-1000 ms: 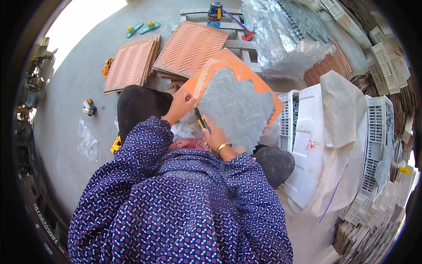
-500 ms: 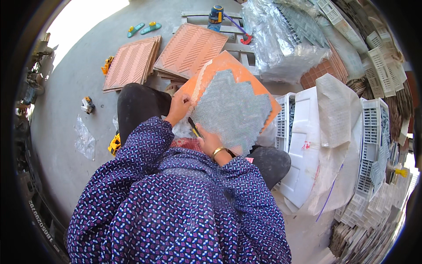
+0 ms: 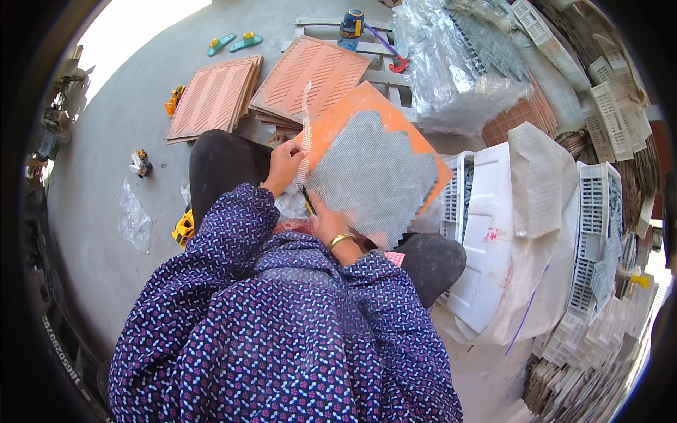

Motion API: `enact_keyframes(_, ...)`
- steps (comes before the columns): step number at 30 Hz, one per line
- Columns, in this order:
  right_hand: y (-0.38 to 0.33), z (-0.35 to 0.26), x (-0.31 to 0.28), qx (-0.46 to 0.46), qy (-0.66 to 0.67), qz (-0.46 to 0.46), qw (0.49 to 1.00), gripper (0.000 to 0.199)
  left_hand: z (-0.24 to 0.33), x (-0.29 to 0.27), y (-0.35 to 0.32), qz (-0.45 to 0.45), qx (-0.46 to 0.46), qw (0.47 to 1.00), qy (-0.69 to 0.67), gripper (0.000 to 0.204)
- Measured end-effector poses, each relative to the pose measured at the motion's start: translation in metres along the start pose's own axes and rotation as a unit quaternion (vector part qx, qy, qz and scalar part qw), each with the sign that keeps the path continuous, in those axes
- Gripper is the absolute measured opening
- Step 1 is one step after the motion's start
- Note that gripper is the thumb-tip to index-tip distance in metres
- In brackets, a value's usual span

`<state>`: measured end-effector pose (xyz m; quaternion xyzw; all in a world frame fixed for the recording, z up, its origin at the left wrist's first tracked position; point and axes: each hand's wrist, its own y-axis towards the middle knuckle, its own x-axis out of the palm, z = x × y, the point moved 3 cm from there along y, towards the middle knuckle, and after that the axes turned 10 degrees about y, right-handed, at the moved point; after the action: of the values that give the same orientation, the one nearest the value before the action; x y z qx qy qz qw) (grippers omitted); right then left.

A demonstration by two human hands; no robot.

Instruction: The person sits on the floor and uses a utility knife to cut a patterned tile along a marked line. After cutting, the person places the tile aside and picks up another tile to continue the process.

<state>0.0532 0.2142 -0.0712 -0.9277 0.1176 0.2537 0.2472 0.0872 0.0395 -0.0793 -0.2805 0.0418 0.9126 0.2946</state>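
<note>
My left hand (image 3: 285,166) pinches a narrow strip of white mesh (image 3: 306,125) that stands up at the left edge of an orange board (image 3: 361,104). On that board, across my lap, lies a grey mosaic tile sheet (image 3: 374,173) with a stepped outline and a fine mesh over it. My right hand (image 3: 328,221), with a gold bangle at the wrist, is wrapped round a black and yellow utility knife (image 3: 308,203). The knife's tip is close to the strip's lower end, by the sheet's left corner. Whether the blade touches the mesh is too small to tell.
Stacked pinkish grooved boards (image 3: 215,99) lie ahead on the floor. Behind them are a pallet (image 3: 308,29), a blue bottle (image 3: 350,29) and plastic-wrapped sheets (image 3: 441,70). To my right stand a white box (image 3: 486,240) and a white crate (image 3: 591,233). Toys (image 3: 183,228) lie left.
The mesh strip, which lay along the orange board, is now lifted off its surface and shifted left in my left hand. My right hand with the knife has moved slightly left.
</note>
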Motion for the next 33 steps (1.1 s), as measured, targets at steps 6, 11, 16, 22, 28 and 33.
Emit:
enact_keyframes(6,-0.017,0.0,-0.007,-0.041,0.036,-0.037,0.998,0.05,-0.023,-0.016,-0.002,0.114,0.036,0.976,0.179,0.016)
enact_keyframes(11,-0.024,0.011,-0.067,0.043,0.084,0.068,0.993,0.049,-0.049,0.0,-0.029,-0.169,-0.006,0.911,0.377,0.02)
enact_keyframes(16,0.01,0.032,-0.125,0.104,-0.021,0.202,0.974,0.034,-0.042,0.002,-0.051,-0.294,-0.001,0.837,0.462,0.022)
enact_keyframes(22,0.05,0.08,-0.185,-0.064,-0.235,0.242,0.939,0.049,-0.032,0.022,-0.07,-0.302,-0.21,0.928,0.063,0.024)
enact_keyframes(28,0.041,0.092,-0.184,0.09,-0.186,0.18,0.962,0.052,-0.038,0.016,-0.044,-0.194,-0.283,0.933,-0.112,0.022)
enact_keyframes(33,-0.006,0.106,-0.156,0.07,-0.169,0.255,0.949,0.044,-0.024,0.018,0.037,-0.048,-0.069,0.972,0.22,0.025)
